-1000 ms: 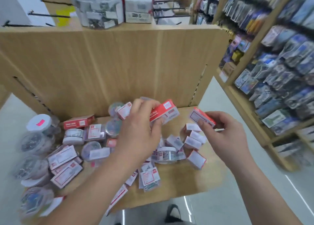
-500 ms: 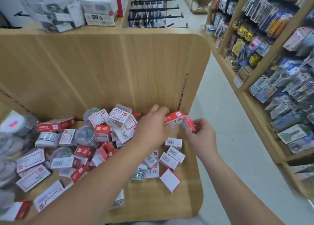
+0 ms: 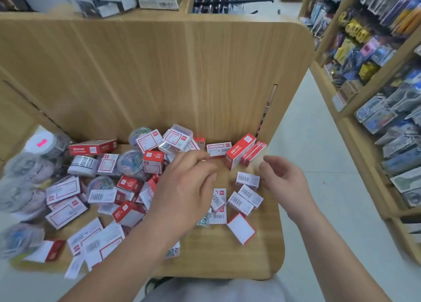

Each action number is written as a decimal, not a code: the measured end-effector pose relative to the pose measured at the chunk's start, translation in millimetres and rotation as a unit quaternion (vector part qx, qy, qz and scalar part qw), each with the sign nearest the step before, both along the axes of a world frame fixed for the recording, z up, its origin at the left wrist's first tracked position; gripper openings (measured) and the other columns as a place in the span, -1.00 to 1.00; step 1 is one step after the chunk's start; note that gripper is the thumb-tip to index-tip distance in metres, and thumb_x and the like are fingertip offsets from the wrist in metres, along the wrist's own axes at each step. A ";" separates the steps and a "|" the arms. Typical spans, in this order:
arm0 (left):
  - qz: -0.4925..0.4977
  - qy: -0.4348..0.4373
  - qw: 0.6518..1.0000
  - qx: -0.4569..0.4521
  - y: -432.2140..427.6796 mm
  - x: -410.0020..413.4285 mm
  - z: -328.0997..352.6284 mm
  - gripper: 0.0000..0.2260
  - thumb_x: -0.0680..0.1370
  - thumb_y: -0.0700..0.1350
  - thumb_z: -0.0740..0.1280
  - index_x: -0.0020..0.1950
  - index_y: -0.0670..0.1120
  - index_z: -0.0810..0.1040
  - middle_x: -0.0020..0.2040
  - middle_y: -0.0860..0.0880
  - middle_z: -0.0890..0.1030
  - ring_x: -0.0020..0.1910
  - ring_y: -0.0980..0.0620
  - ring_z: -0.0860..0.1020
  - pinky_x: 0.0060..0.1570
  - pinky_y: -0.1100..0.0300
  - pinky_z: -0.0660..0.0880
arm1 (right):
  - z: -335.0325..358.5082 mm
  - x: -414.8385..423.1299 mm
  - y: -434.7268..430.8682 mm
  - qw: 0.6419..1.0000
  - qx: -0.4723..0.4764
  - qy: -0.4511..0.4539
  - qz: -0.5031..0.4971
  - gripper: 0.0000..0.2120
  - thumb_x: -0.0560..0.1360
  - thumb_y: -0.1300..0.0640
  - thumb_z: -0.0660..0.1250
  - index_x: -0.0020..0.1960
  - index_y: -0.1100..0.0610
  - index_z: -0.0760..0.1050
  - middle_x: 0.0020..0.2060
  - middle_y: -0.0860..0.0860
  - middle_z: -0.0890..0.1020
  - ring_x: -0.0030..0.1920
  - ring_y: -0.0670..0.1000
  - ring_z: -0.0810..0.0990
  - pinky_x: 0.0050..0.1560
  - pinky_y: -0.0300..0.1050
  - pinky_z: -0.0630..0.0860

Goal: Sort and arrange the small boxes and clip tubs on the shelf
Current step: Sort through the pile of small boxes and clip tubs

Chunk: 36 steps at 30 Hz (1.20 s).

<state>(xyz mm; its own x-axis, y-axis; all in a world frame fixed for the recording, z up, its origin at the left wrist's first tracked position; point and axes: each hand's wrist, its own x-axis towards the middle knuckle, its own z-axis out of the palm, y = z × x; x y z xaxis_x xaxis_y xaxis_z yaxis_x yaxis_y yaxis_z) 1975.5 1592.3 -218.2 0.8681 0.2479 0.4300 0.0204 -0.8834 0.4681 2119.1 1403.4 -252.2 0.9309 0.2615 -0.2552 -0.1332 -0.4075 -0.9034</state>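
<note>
Released at the back corner

Since half a second ago I've let go: the larger red box [image 3: 240,151] and slimmer red box [image 3: 254,153] stand touching against the back panel [image 3: 205,85], at the right end of the shelf [image 3: 227,251]. My left hand [image 3: 186,190] and right hand [image 3: 283,179] hover nearby, fingers loosely curled, empty.

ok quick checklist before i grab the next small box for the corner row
1. left hand empty: ok
2. right hand empty: ok
3. red boxes standing in the back right corner: ok
4. barcode boxes beside right hand, nothing on top: ok
5. pile sorted: not ok, clip tubs mixed among boxes
6. far-left tubs contents identifiable: cannot tell, blurred
</note>
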 end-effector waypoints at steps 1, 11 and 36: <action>-0.001 -0.002 1.000 0.001 -3.4 -9.7 -1.3 -0.92 0.55 -0.20 0.45 0.03 -0.09 0.67 0.11 0.01 0.60 0.10 -0.06 0.54 0.04 0.03 0.49 | 0.9 -8.3 -3.0 1.000 -0.016 -0.016 0.003 -0.69 0.58 0.00 0.39 0.29 0.02 0.59 0.11 -0.12 0.68 -0.05 -0.24 0.64 0.04 -0.27 0.58; -0.035 0.227 0.961 0.152 -57.4 -41.4 -43.1 -0.36 0.40 0.30 0.36 0.38 -0.02 0.51 0.50 -0.06 0.43 0.57 -0.23 0.24 0.50 -0.31 0.08 | -9.9 -49.9 -16.6 0.988 -0.036 -0.006 0.149 -0.44 0.48 0.10 0.49 0.41 -0.21 0.42 0.21 -0.03 0.60 -0.04 -0.16 0.67 0.05 -0.15 0.61; -0.039 0.102 0.986 0.128 -60.0 -42.7 -28.2 -0.65 0.45 0.08 0.40 0.19 -0.02 0.60 0.09 0.03 0.58 0.27 -0.11 0.48 0.52 -0.30 0.13 | -23.0 -29.0 -24.2 0.884 -0.225 -0.248 0.327 -0.37 0.36 0.10 0.52 0.36 -0.23 0.46 0.26 -0.20 0.40 0.24 -0.02 0.37 0.08 0.11 0.57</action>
